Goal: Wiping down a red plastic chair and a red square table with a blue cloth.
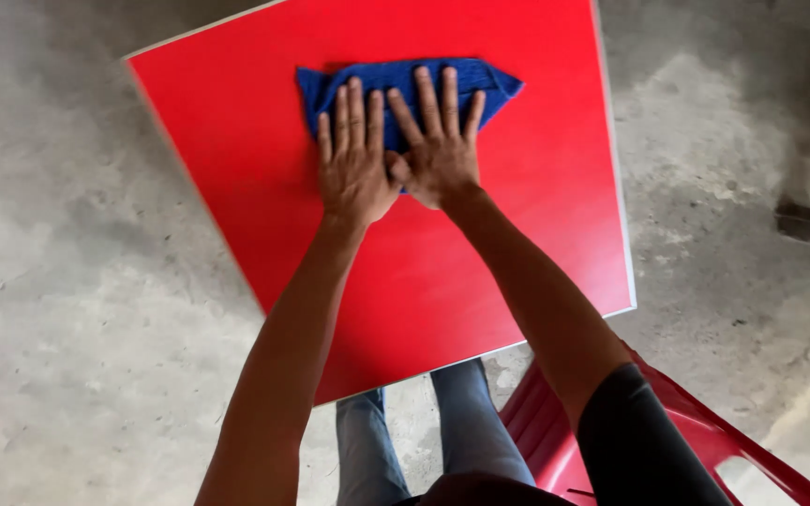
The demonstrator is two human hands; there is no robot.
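Blue cloth (405, 86) lies near the far edge of the red counter (517, 206), pinned under my left hand (356, 169) and right hand (438, 150), both flat with fingers spread, mid-wipe I judge, nothing blocking the surface, a red chair (705, 440) beside my legs.

Left hand (353, 155) and right hand (438, 141) flat, side by side, arms outstretched

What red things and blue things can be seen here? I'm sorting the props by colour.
Red: 2, the table and the plastic chair.
Blue: 1, the cloth under the left hand and right hand.
Total: 3.
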